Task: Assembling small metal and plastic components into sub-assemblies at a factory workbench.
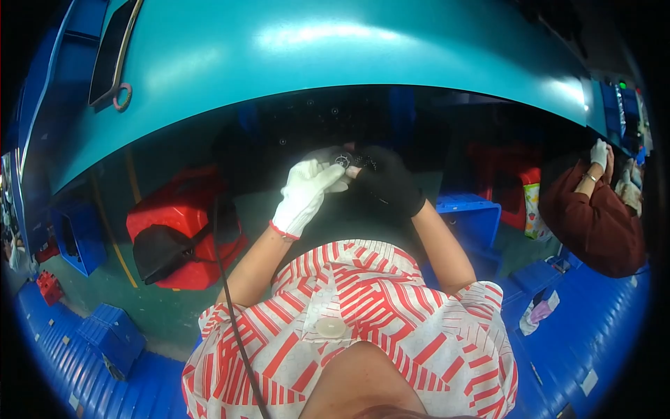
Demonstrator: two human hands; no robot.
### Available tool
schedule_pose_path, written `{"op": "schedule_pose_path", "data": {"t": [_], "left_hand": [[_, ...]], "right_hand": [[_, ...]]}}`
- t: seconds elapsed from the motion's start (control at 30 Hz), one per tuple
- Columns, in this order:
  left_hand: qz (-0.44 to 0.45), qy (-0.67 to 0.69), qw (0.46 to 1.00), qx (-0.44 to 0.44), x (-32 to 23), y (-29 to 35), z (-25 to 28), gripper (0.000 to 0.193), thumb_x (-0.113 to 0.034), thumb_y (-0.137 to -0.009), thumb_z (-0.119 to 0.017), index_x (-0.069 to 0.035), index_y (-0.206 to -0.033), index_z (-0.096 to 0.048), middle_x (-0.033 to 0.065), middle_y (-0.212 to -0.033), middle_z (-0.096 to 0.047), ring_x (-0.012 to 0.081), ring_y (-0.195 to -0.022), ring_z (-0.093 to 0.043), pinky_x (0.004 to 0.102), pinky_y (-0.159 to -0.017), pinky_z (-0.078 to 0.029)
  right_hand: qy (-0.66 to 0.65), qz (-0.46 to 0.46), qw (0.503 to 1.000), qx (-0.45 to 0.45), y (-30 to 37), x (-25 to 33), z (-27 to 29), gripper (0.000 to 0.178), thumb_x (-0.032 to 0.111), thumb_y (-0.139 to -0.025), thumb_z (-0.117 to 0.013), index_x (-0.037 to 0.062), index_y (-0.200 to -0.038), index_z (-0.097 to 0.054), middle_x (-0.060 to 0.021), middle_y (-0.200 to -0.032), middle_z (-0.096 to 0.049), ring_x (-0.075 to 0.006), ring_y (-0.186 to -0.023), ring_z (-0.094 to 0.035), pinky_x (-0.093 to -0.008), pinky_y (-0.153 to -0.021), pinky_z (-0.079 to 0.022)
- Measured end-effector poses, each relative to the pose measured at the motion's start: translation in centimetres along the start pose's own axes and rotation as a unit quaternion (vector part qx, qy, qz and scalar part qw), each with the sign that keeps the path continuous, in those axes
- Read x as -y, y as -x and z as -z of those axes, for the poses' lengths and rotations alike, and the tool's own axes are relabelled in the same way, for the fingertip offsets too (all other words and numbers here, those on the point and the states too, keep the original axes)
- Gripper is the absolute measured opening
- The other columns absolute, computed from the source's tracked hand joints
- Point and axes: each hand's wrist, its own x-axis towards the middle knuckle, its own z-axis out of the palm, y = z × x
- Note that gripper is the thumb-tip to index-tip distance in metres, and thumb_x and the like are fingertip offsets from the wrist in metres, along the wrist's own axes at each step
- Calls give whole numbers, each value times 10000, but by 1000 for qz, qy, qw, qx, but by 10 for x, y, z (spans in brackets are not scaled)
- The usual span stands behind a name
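Note:
My left hand [307, 188], in a white knitted glove with a red cuff, is raised in front of my body below the table's near edge. Its thumb and fingers are pinched together. Meeting it from the other side is my right hand [387, 183], in a black glove with a bare fingertip showing. Between the fingertips of both hands sits a small dark round piece [342, 162] with pale markings; its kind is too small to make out. The dark glove blends into the shadow behind, so most of the right fingers are hard to see.
A teal table [335, 63] curves ahead, bearing a dark flat panel [115, 52] and a pinkish ring [122, 97]. At left stand a red stool [171, 209] with a black bag [162, 253] and a blue crate [77, 237]. Another blue crate [471, 216] and a co-worker [600, 216] are at right.

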Motion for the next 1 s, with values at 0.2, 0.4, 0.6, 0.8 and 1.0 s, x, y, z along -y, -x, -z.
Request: {"op": "schedule_pose_path", "data": {"t": [0.2, 0.4, 0.6, 0.8, 1.0], "left_hand": [[1, -29, 999, -15, 0, 0, -2, 269, -50, -861, -602, 84, -1089, -551, 152, -924, -623, 182, -777, -653, 274, -697, -566], [-49, -135, 986, -89, 0, 6, -8, 271, -74, -825, -665, 58, -1048, -585, 118, -910, -639, 160, -766, -637, 254, -686, -544], [-111, -383, 907, -138, 16, 2, -9, 266, -73, -823, -666, 63, -1039, -591, 90, -857, -643, 141, -715, -619, 239, -663, -500], [-37, -194, 979, -56, 10, -4, 0, 315, -55, -837, -641, 65, -1119, -568, 110, -855, -645, 143, -695, -618, 232, -647, -501], [-8, -122, 991, -57, 10, -3, 0, 326, -47, -847, -632, 61, -1145, -555, 120, -861, -643, 146, -704, -629, 238, -671, -528]], "right_hand": [[-20, -33, 999, 18, 3, -3, -2, 303, 156, -822, -650, 20, -1091, -618, -125, -964, -649, -203, -809, -606, -289, -758, -470], [198, 125, 972, -23, 8, 6, -11, 357, 163, -778, -685, 102, -1117, -591, -115, -957, -618, -277, -827, -611, -346, -678, -494], [253, 179, 947, -81, 8, 7, -16, 369, 156, -733, -717, 102, -1078, -598, -114, -945, -626, -275, -833, -630, -356, -685, -512], [243, 146, 956, -79, 9, 7, -17, 308, 145, -734, -722, 83, -1018, -621, -122, -928, -652, -293, -827, -639, -357, -712, -519], [224, 106, 968, -28, 5, 4, -9, 273, 227, -793, -681, 87, -1019, -620, -131, -901, -650, -286, -808, -635, -375, -689, -504]]}}
